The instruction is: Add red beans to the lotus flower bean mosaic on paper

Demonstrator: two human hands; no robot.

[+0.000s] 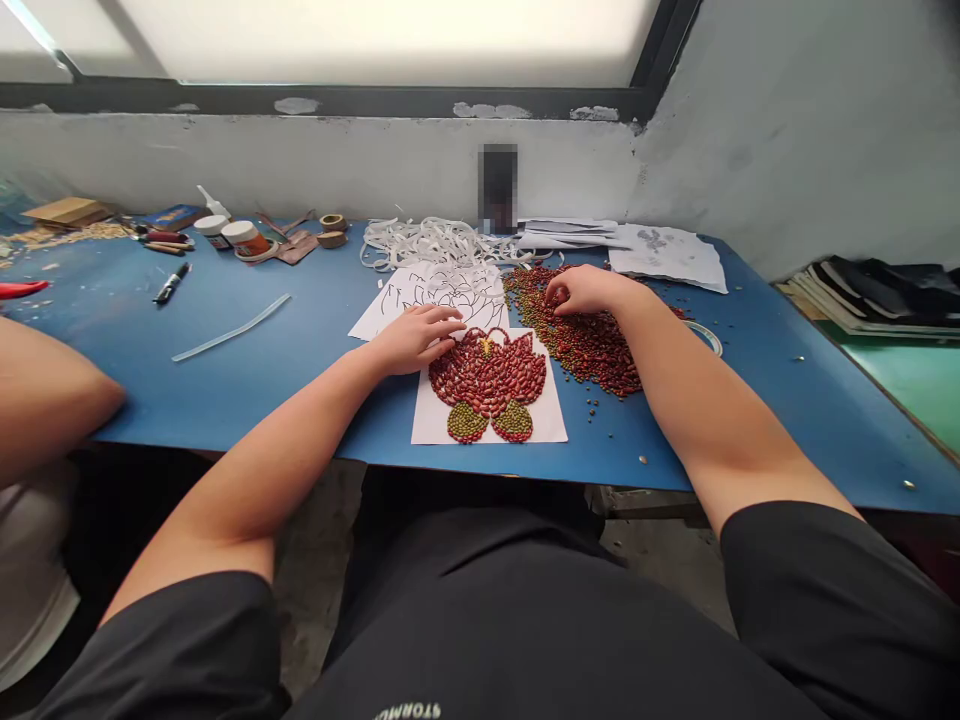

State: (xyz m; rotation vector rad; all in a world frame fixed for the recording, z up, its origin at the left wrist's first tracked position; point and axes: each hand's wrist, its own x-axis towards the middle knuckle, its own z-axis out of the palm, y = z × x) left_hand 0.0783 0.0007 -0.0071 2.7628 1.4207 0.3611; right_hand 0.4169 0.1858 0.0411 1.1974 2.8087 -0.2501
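Observation:
My left hand (420,337) lies palm down with its fingers spread, at the upper left edge of a flower picture made of beans (487,375). The picture has dark red beans for petals, green ones in two rounded leaves and a small yellow spot near the top. It sits on a white sheet (551,425). Over at the right, my right hand (589,290) dips into a loose pile of mixed red and green beans (592,350), thumb and fingertips pinched together. What they hold, if anything, is too small to make out.
Behind the picture lies a line drawing (397,295), with white paper strips (420,243) beyond. Paper sheets (667,255) and a tape roll (705,338) flank the pile. Glue jars (245,238), a marker (172,284) and a clear stick (232,328) lie left, near another person's arm (52,400).

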